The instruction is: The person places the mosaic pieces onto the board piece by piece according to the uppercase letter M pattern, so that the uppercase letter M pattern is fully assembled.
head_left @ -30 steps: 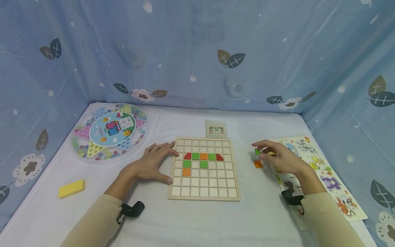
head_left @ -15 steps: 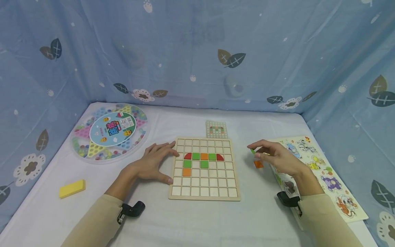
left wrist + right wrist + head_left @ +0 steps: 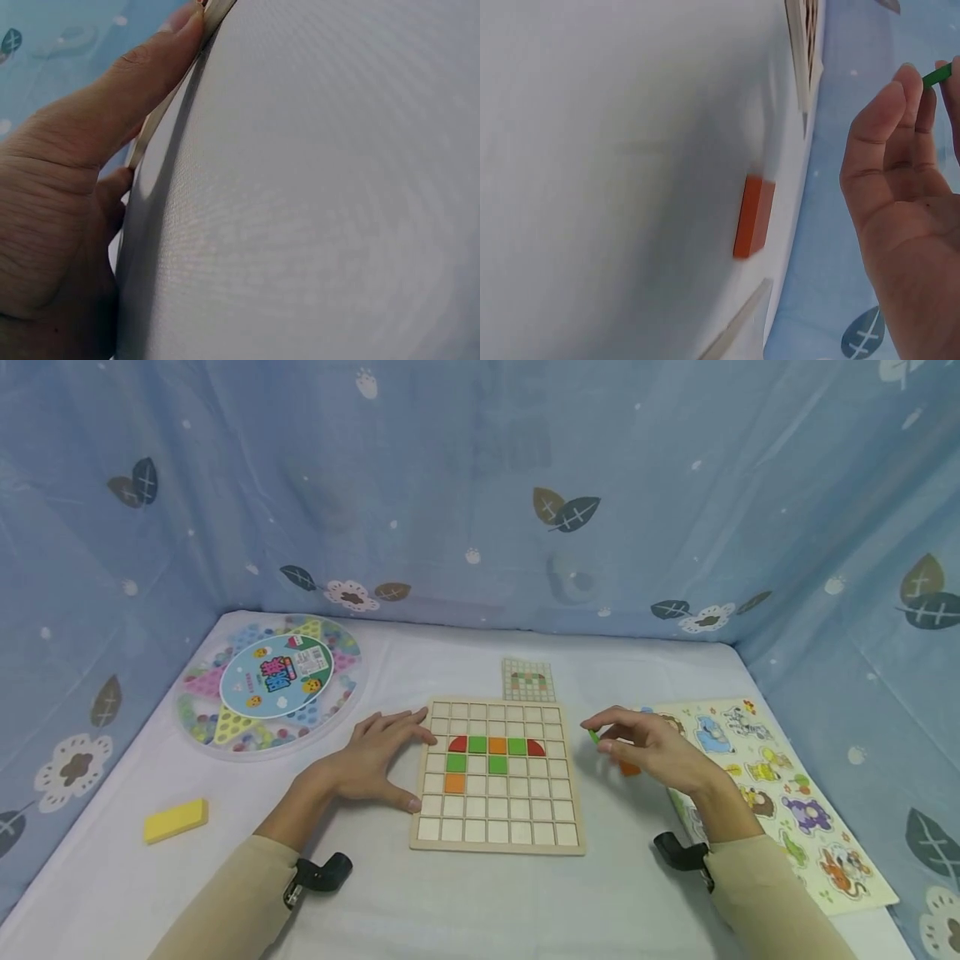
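Note:
A wooden grid board (image 3: pixel 497 832) lies in the middle of the table, with red quarter-round, green square and orange square tiles set in some of its cells. My left hand (image 3: pixel 369 764) rests at its left edge, thumb and fingers spread, the thumb (image 3: pixel 142 79) touching the frame. To the board's right, my right hand (image 3: pixel 663 756) pinches a green tile (image 3: pixel 594 736) between thumb and fingertips, above the table. Under that hand an orange tile (image 3: pixel 754 217) lies on the cloth, partly hidden in the head view.
Behind the board lies a small pattern card (image 3: pixel 528 681) with a similar coloured design. A round clear game box (image 3: pixel 345 714) is at the back left, a yellow block (image 3: pixel 176 821) at the left. Animal puzzle boards (image 3: pixel 817 852) lie on the right, beneath the right forearm.
My right hand has moved left toward the board with the green tile, away from the puzzle boards. The orange tile stays on the table. My left hand holds its place at the board's edge.

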`<state>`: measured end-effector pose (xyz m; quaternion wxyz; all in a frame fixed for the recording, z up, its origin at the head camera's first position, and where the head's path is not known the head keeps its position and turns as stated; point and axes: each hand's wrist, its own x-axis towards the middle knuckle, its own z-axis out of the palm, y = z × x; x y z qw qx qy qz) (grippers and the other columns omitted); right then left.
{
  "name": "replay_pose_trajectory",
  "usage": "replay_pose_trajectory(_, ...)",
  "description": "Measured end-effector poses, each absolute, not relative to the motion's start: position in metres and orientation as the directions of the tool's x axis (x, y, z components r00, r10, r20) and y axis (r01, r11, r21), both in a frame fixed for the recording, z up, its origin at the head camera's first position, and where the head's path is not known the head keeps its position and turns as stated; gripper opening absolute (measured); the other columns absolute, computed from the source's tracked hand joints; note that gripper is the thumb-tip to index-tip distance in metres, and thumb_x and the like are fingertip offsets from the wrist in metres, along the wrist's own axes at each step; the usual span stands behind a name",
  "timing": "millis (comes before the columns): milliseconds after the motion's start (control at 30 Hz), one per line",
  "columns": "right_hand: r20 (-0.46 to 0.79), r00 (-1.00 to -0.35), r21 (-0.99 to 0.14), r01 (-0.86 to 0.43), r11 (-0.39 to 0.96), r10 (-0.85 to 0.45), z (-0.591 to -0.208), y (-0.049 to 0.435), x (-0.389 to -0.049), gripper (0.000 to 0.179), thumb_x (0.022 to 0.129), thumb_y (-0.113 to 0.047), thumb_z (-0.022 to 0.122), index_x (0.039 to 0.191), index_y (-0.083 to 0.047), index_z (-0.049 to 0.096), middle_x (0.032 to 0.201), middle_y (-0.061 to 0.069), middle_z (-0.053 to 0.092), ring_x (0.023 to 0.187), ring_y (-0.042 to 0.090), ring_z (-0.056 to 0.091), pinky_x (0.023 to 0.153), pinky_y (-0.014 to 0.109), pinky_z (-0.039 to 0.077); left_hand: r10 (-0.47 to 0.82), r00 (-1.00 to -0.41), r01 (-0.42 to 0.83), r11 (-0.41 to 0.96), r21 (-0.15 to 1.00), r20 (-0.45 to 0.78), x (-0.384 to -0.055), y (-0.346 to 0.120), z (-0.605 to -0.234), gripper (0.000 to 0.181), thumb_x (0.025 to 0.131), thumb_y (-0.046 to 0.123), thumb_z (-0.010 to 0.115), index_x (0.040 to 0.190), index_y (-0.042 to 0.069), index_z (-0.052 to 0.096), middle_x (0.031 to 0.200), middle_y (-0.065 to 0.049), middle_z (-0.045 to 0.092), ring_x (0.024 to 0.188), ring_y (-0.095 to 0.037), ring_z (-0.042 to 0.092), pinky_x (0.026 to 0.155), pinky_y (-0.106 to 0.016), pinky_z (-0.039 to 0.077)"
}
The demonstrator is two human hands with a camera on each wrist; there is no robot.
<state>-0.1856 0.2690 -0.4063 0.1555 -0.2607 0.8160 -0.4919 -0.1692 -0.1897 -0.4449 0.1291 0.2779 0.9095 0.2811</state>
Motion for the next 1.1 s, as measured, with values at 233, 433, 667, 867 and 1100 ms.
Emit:
replay_pose_trajectory(233,-0.016,-0.789,-0.915,-0.237,0.327,-0.614,-0.406,0.254,-0.191,0.034,0.104,-0.012,0.061,0.136,0.001,0.059,0.125,0.03,0.06,0.085,0.039,0.063,0.041,0.035,0.039,0.579,-0.812,0.437,0.688,0.58,-0.075,-0.17,-0.191,-0.445,0.088,0.066,0.065,0.087,0.139,0.03,0.052,0.172,-0.003,0.018,0.153,-0.037,0.018,0.116,-0.068,0.01)
replay_pose_trajectory(433,-0.022,-0.786,-0.918,-0.229,0.323,-0.618,-0.408,0.245,-0.194,0.034,0.103,-0.014,0.063,0.135,-0.002,0.061,0.126,0.027,0.063,0.087,0.039,0.066,0.04,0.027,0.038,0.578,-0.812,0.434,0.686,0.584,-0.075,-0.17,-0.191,-0.446,0.088,0.067,0.063,0.088,0.14,0.03,0.052,0.172,-0.003,0.018,0.154,-0.037,0.017,0.117,-0.067,0.009)
replay_pose_trajectory(667,0.004,-0.754,-0.934,-0.237,0.267,-0.656,-0.413,0.235,-0.196,0.033,0.102,-0.008,0.062,0.134,0.003,0.061,0.136,0.027,0.057,0.105,0.043,0.065,0.077,0.038,0.057,0.578,-0.811,0.427,0.694,0.579,-0.095,-0.17,-0.19,-0.444,0.088,0.067,0.064,0.088,0.14,0.03,0.051,0.173,-0.002,0.017,0.154,-0.037,0.016,0.117,-0.067,0.009)
replay_pose_trajectory(867,0.008,-0.717,-0.936,-0.251,0.247,-0.698,-0.417,0.224,-0.197,0.031,0.103,-0.006,0.061,0.133,0.003,0.061,0.134,0.023,0.059,0.099,0.042,0.066,0.078,0.042,0.059,0.579,-0.81,0.428,0.691,0.583,-0.092,-0.17,-0.191,-0.442,0.089,0.066,0.064,0.088,0.14,0.031,0.051,0.172,-0.004,0.017,0.154,-0.037,0.017,0.118,-0.066,0.007)
replay_pose_trajectory(1100,-0.013,-0.697,-0.916,-0.279,0.288,-0.717,-0.417,0.212,-0.198,0.03,0.101,-0.007,0.064,0.13,0.0,0.064,0.127,0.018,0.063,0.097,0.04,0.066,0.08,0.033,0.056,0.588,-0.804,0.437,0.681,0.588,-0.083,-0.171,-0.19,-0.444,0.088,0.067,0.066,0.086,0.14,0.03,0.051,0.172,-0.005,0.017,0.154,-0.039,0.017,0.118,-0.067,0.006)
